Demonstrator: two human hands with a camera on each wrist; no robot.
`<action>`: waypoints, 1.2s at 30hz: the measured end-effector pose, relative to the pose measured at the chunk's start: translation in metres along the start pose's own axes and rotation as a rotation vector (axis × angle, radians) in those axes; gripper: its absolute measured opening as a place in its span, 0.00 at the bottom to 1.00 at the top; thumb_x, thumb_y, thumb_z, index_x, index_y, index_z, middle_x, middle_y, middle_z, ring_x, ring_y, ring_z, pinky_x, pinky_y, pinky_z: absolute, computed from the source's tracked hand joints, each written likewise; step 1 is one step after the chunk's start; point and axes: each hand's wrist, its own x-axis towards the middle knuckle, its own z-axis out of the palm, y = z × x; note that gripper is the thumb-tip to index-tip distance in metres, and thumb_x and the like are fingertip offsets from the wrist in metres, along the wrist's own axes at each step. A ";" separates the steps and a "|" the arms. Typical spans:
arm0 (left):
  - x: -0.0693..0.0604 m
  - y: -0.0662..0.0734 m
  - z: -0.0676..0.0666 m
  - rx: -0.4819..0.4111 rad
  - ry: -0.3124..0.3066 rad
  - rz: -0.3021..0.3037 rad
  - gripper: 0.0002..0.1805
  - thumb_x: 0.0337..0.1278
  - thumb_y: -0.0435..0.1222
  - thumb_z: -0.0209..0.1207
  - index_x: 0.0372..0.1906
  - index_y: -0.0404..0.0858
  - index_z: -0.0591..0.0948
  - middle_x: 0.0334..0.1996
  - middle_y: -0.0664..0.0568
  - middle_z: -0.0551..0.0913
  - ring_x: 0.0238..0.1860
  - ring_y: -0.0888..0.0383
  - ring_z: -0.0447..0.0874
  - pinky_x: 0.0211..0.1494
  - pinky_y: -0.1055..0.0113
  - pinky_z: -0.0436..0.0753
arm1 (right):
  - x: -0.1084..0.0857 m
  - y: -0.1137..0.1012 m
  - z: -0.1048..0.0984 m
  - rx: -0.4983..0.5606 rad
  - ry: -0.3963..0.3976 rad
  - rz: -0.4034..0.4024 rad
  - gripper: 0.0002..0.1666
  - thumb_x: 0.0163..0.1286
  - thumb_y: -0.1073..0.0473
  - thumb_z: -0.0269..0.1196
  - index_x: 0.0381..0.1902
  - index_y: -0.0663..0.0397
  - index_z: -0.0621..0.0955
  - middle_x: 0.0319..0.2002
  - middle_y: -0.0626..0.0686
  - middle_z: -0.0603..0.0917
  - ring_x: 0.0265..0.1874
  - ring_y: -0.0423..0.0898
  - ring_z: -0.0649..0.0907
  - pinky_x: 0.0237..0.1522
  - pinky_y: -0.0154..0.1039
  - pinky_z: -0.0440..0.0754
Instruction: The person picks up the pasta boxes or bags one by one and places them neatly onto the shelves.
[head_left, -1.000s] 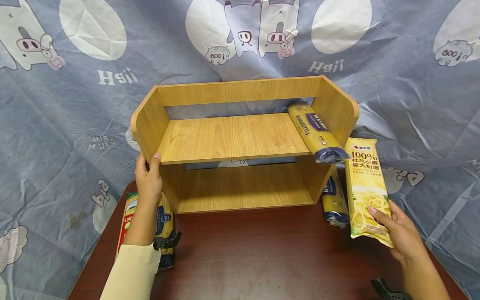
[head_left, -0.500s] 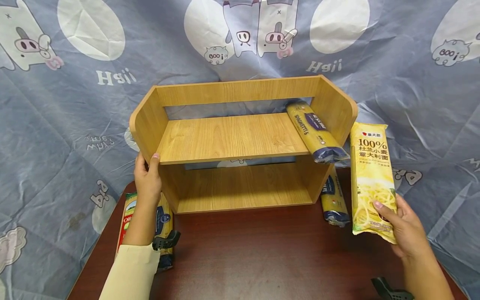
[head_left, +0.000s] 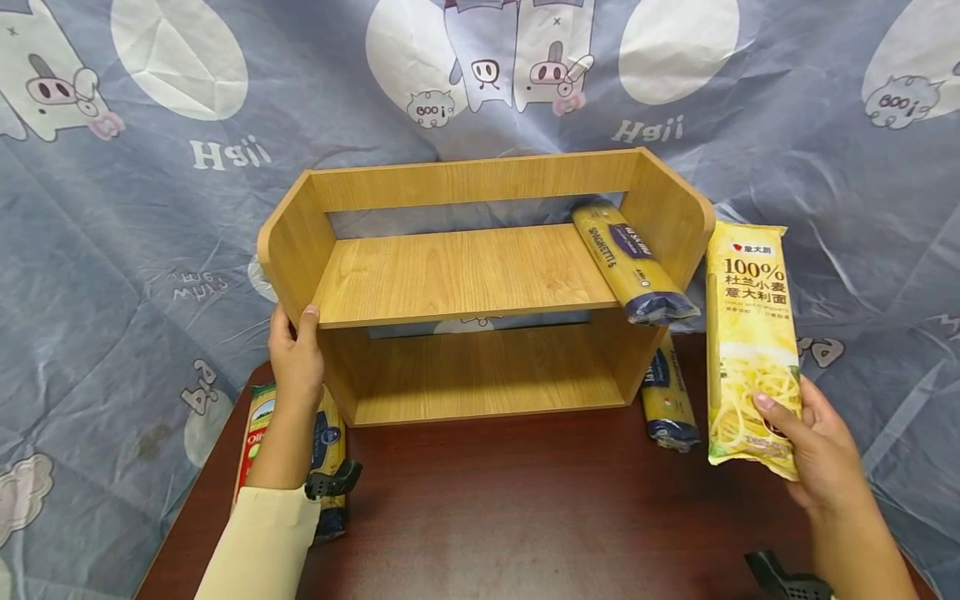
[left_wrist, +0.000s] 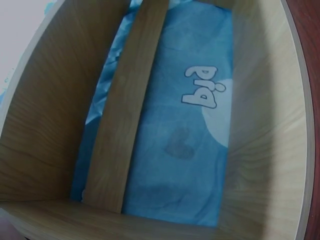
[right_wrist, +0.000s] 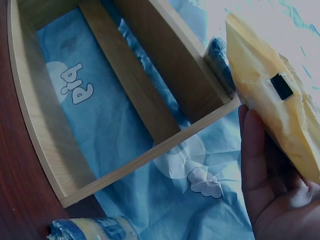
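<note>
My right hand (head_left: 821,446) grips the lower end of a yellow pasta packet (head_left: 752,333), thumb across its front. The packet is raised, upright and slightly tilted, to the right of a two-level wooden shelf (head_left: 465,313); its back shows in the right wrist view (right_wrist: 270,80). With thumb at the front edge, my left hand (head_left: 296,358) holds the shelf's left side panel; its other fingers are mostly hidden behind the panel. On the upper level, against the right side, lies a spaghetti packet (head_left: 626,258), its blue end jutting past the front edge.
Another spaghetti packet (head_left: 667,400) lies on the dark red table (head_left: 510,508) right of the shelf. Left of it, partly behind the left forearm, lie a red-and-green packet (head_left: 258,425) and a blue-and-yellow packet (head_left: 327,442). A patterned blue cloth (head_left: 135,217) hangs behind.
My right hand has lifted the yellow pasta packet upward and a little to the right. The left hand stays on the shelf's side panel.
</note>
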 end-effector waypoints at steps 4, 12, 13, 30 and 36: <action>0.000 0.003 0.002 -0.011 0.001 -0.005 0.23 0.74 0.42 0.53 0.70 0.54 0.73 0.59 0.53 0.75 0.61 0.56 0.74 0.65 0.59 0.72 | 0.001 -0.005 0.006 0.025 -0.022 -0.028 0.26 0.76 0.78 0.41 0.66 0.55 0.69 0.40 0.54 0.90 0.32 0.48 0.91 0.26 0.41 0.87; 0.001 0.002 0.002 -0.010 0.010 -0.005 0.23 0.73 0.42 0.54 0.70 0.53 0.72 0.59 0.52 0.76 0.61 0.56 0.74 0.66 0.59 0.72 | 0.001 -0.013 0.015 0.065 -0.029 -0.062 0.26 0.76 0.78 0.40 0.66 0.59 0.69 0.40 0.56 0.89 0.32 0.50 0.91 0.25 0.41 0.87; 0.002 0.001 0.002 -0.008 0.009 -0.005 0.24 0.73 0.42 0.54 0.71 0.53 0.72 0.60 0.52 0.75 0.61 0.56 0.74 0.67 0.59 0.72 | 0.001 -0.014 0.016 0.077 -0.037 -0.065 0.26 0.76 0.78 0.39 0.66 0.59 0.69 0.41 0.57 0.89 0.32 0.50 0.91 0.26 0.41 0.87; 0.006 0.000 0.001 -0.028 -0.004 0.004 0.24 0.72 0.40 0.55 0.70 0.49 0.73 0.56 0.57 0.73 0.57 0.59 0.73 0.64 0.64 0.72 | 0.009 -0.028 0.038 0.224 -0.193 -0.130 0.28 0.75 0.80 0.32 0.67 0.64 0.66 0.43 0.65 0.88 0.35 0.57 0.91 0.30 0.47 0.87; 0.005 -0.001 -0.001 0.015 -0.006 0.013 0.25 0.72 0.41 0.54 0.71 0.50 0.73 0.57 0.61 0.70 0.61 0.59 0.70 0.67 0.60 0.70 | 0.008 -0.031 0.052 0.157 -0.199 -0.137 0.27 0.76 0.78 0.34 0.68 0.63 0.64 0.44 0.62 0.88 0.35 0.54 0.91 0.30 0.45 0.88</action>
